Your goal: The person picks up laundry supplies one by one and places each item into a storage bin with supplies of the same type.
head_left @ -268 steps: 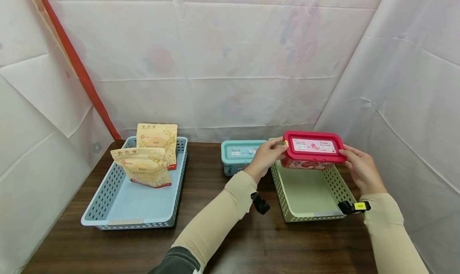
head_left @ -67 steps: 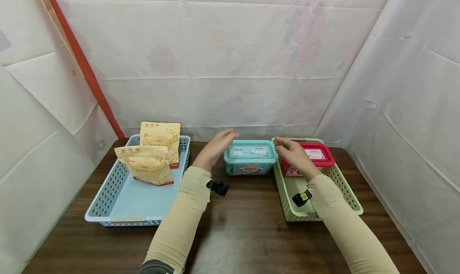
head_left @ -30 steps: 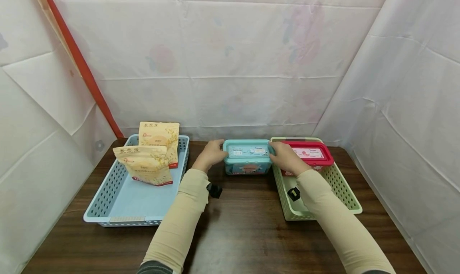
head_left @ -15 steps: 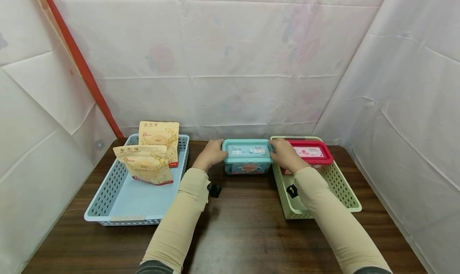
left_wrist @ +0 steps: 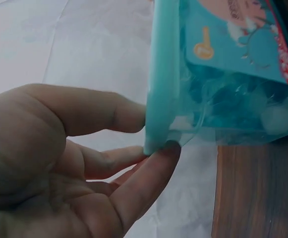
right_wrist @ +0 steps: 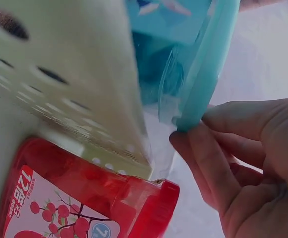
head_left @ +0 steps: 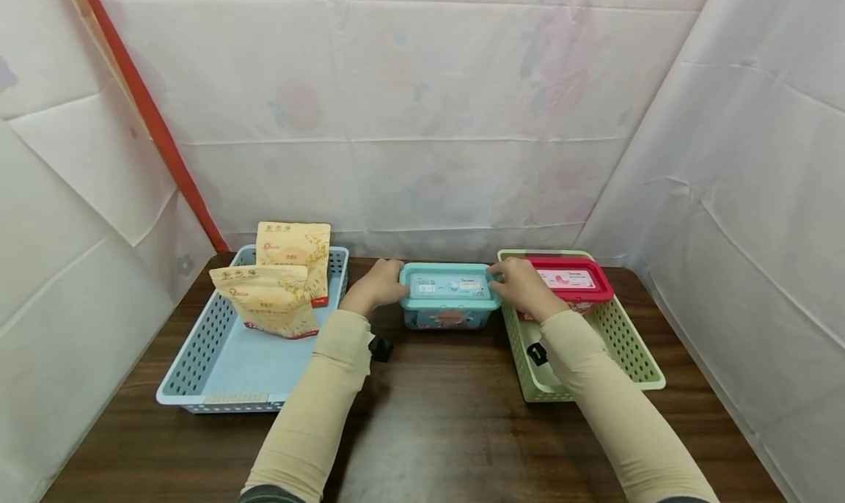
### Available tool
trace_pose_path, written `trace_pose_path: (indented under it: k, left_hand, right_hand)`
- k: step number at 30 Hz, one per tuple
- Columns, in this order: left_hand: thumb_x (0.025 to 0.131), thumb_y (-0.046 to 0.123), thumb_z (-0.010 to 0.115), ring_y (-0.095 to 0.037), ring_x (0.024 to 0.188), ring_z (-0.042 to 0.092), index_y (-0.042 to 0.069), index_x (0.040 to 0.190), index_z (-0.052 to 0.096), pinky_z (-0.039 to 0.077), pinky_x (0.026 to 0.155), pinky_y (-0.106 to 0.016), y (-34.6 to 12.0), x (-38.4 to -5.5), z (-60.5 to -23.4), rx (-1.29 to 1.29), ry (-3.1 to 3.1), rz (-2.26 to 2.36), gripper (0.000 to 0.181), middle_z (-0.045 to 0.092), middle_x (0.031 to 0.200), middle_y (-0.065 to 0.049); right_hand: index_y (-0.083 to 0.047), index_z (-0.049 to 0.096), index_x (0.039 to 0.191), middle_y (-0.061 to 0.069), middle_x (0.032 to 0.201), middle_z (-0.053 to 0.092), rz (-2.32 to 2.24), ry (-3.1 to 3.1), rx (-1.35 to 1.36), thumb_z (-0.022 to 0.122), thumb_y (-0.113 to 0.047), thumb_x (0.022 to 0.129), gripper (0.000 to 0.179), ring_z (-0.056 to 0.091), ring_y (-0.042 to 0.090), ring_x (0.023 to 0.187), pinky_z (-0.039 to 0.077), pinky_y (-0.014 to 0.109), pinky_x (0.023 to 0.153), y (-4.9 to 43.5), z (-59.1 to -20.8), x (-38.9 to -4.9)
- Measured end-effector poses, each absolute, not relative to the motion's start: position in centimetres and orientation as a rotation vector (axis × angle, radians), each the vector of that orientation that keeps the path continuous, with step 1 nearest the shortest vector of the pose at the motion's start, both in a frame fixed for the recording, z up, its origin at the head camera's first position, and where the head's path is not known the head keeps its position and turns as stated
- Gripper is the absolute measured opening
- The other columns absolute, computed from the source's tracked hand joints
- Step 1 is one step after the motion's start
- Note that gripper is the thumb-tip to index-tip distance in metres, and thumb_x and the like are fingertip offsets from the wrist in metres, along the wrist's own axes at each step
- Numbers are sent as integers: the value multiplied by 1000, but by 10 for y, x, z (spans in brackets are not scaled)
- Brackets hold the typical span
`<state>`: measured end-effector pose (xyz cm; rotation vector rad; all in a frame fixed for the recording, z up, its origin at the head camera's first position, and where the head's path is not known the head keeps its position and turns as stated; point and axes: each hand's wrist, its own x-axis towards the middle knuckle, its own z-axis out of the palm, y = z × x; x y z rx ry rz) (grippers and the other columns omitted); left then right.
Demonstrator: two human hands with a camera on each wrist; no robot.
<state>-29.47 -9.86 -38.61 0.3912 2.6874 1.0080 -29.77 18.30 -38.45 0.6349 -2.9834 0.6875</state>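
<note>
A teal lidded plastic box (head_left: 449, 290) stands between the two baskets, its see-through side showing blue and white lumps in the left wrist view. My left hand (head_left: 379, 287) pinches the left end of its lid rim, thumb on top and fingertips (left_wrist: 171, 148) beneath. At the right end, my right hand (head_left: 521, 287) pinches the rim the same way, as the right wrist view shows. A red lidded plastic box (head_left: 571, 279) sits at the back of the green basket (head_left: 634, 342), partly hidden behind my right hand.
On the left, a light blue basket (head_left: 198, 342) holds two beige pouches, one pouch (head_left: 293, 250) behind the other pouch (head_left: 271, 305). The baskets rest on a dark wooden table (head_left: 449, 430). White sheets (head_left: 422, 107) hang behind and at both sides.
The red box has gone from both hands into the green basket. Both hands then gripped the teal box, which has now shifted slightly left and toward me.
</note>
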Motion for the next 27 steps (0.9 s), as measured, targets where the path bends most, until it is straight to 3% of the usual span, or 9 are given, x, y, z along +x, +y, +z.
trace_pose_path:
  k: [2, 4, 7, 10, 14, 18, 21, 24, 27]
  left_hand:
    - [91, -1, 55, -19, 62, 33, -11, 137, 49, 36, 61, -33, -102, -293, -384, 411, 2675, 989, 47, 40, 77, -9]
    - [91, -1, 56, -19, 63, 36, -12, 142, 44, 38, 63, -33, -104, -290, -382, 416, 2659, 979, 54, 47, 83, -11]
    - [91, 1, 58, -26, 82, 44, -12, 145, 41, 41, 70, -36, -107, -284, -380, 404, 2664, 957, 58, 54, 115, -22]
    - [92, 4, 60, -28, 93, 44, -12, 145, 40, 41, 71, -36, -111, -279, -380, 397, 2668, 939, 59, 46, 138, -28]
    - [92, 4, 61, -25, 76, 41, -12, 145, 40, 37, 59, -33, -119, -272, -380, 397, 2648, 969, 59, 48, 135, -31]
    - [92, 5, 61, -26, 83, 45, -13, 144, 42, 39, 61, -33, -126, -266, -380, 403, 2644, 988, 58, 46, 139, -29]
    - [92, 6, 62, -27, 88, 47, -14, 144, 41, 42, 68, -34, -130, -262, -381, 418, 2663, 963, 59, 50, 132, -29]
    - [92, 6, 63, -27, 82, 51, -15, 143, 41, 44, 68, -34, -135, -260, -384, 437, 2670, 962, 59, 55, 121, -28]
    - [92, 6, 64, -23, 85, 55, -16, 143, 40, 45, 70, -34, -138, -257, -385, 438, 2662, 986, 60, 56, 124, -27]
  right_hand:
    - [7, 69, 120, 25, 119, 64, 711, -3000, 620, 67, -4, 95, 28, 68, 35, 100, 59, 42, 79, 183, -384, -296]
    - [7, 71, 118, 24, 118, 66, 728, -3004, 625, 68, -4, 95, 26, 69, 34, 98, 60, 41, 77, 183, -383, -295]
    - [6, 71, 117, 23, 116, 68, 728, -3008, 652, 69, -3, 94, 25, 70, 32, 97, 60, 40, 76, 182, -382, -292]
    - [6, 72, 116, 21, 114, 69, 730, -3006, 688, 70, -3, 93, 24, 70, 28, 92, 59, 40, 76, 180, -382, -290]
    - [6, 73, 114, 20, 112, 70, 753, -3008, 716, 71, -3, 92, 24, 67, 22, 83, 57, 36, 71, 176, -381, -284]
    - [5, 74, 111, 19, 109, 71, 743, -3002, 739, 73, -3, 91, 22, 66, 24, 90, 57, 36, 72, 170, -379, -279]
    - [4, 75, 111, 18, 108, 71, 737, -2999, 745, 73, -4, 91, 22, 67, 24, 91, 58, 36, 72, 166, -380, -275]
    - [3, 76, 110, 16, 107, 72, 743, -2997, 743, 74, -6, 90, 21, 67, 22, 89, 58, 35, 72, 164, -381, -272]
    - [2, 76, 109, 15, 105, 72, 744, -2985, 758, 74, -7, 91, 21, 67, 21, 88, 58, 35, 73, 162, -381, -269]
